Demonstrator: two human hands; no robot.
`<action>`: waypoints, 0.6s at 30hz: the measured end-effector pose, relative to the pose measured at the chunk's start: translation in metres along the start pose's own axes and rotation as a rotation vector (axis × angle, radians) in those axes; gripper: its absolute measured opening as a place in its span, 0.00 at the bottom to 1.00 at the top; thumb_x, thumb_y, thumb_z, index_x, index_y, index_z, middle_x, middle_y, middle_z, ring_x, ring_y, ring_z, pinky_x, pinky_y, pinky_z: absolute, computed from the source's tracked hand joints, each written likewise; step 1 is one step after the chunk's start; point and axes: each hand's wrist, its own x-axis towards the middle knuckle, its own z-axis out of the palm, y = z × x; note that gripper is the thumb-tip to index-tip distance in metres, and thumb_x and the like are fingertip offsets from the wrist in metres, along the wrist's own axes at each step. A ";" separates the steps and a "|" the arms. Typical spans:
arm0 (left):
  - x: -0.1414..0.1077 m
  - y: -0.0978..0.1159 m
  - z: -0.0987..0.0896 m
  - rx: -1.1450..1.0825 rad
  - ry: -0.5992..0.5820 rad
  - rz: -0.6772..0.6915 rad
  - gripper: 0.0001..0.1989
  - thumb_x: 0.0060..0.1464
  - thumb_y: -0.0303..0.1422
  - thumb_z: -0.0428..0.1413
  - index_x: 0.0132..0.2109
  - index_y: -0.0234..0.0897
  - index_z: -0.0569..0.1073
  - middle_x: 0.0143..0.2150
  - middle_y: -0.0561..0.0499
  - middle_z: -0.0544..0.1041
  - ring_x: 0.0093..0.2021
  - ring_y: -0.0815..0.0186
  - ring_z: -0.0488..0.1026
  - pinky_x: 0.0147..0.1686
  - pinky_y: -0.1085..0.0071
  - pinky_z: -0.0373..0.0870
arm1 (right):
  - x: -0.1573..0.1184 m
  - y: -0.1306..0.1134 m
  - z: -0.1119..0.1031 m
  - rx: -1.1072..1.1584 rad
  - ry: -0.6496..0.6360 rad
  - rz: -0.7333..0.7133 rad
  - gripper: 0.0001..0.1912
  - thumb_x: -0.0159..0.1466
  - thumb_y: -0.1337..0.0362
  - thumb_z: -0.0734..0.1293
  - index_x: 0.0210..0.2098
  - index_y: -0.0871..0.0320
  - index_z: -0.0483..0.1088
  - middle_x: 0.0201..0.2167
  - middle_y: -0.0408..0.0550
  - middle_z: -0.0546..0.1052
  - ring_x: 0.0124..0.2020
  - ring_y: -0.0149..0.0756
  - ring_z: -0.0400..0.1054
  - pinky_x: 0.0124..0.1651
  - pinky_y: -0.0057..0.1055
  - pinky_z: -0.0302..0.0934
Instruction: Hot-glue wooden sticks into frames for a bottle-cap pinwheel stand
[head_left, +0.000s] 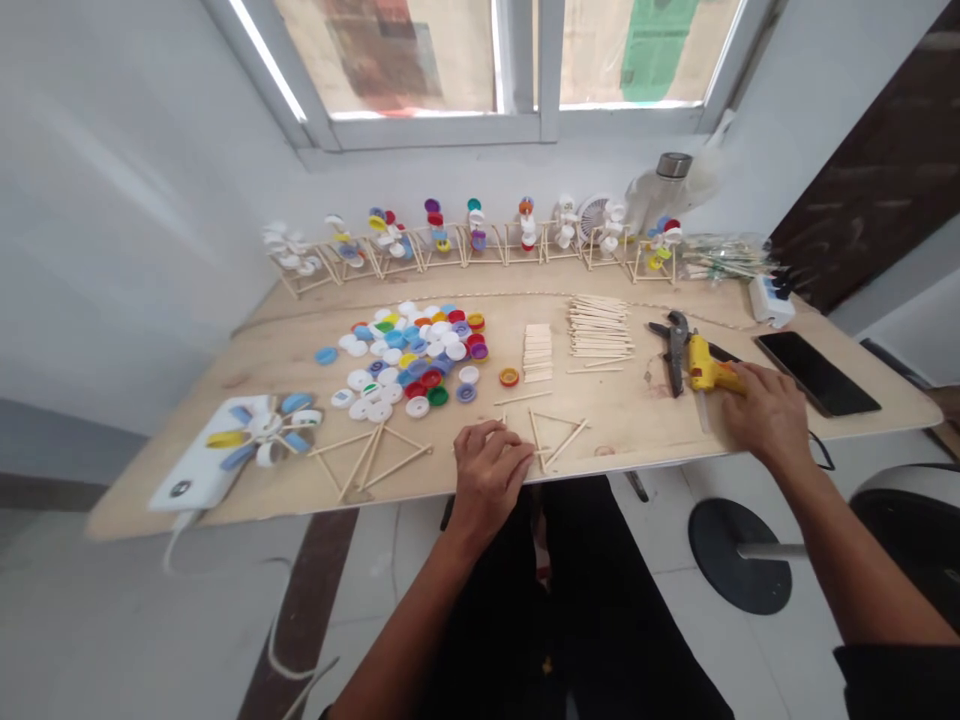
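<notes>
My left hand (487, 475) rests at the table's front edge, fingers curled together beside a triangle of wooden sticks (557, 418); a stick end shows at its fingertips. On the right, my right hand (766, 415) is closed round the handle of a yellow glue gun (703, 364), which lies on the table with its nozzle pointing away from me or sideways; I cannot tell which. Further left, more sticks are joined into triangles (367, 458). Between the hands and the window lie short sticks (537, 352) and a stack of longer sticks (598, 328).
Coloured bottle caps (420, 350) are piled left of centre. A cap wheel (268, 428) sits on a white box (202, 470). Stick frames with cap wheels (477, 235) line the back. Pliers (676, 350), a phone (816, 372) and a bottle (660, 195) are at the right.
</notes>
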 end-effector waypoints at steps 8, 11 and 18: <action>-0.004 0.012 0.002 0.018 -0.004 0.017 0.05 0.56 0.31 0.55 0.35 0.42 0.76 0.36 0.50 0.77 0.48 0.59 0.68 0.51 0.56 0.57 | 0.026 0.015 0.014 -0.063 -0.199 -0.115 0.22 0.55 0.64 0.63 0.49 0.59 0.69 0.52 0.61 0.71 0.48 0.52 0.62 0.46 0.42 0.52; -0.007 0.018 0.002 0.009 0.010 -0.003 0.05 0.56 0.30 0.54 0.35 0.41 0.76 0.36 0.51 0.77 0.47 0.59 0.68 0.51 0.56 0.57 | 0.030 0.018 0.017 -0.117 -0.234 -0.141 0.22 0.55 0.64 0.63 0.49 0.60 0.69 0.51 0.61 0.72 0.48 0.51 0.62 0.44 0.41 0.53; -0.010 0.022 0.000 0.003 0.062 -0.018 0.04 0.55 0.28 0.55 0.36 0.41 0.75 0.36 0.51 0.77 0.48 0.59 0.68 0.52 0.55 0.57 | 0.040 0.015 0.014 -0.237 -0.320 -0.168 0.22 0.56 0.62 0.62 0.48 0.66 0.69 0.48 0.63 0.73 0.45 0.49 0.64 0.46 0.38 0.54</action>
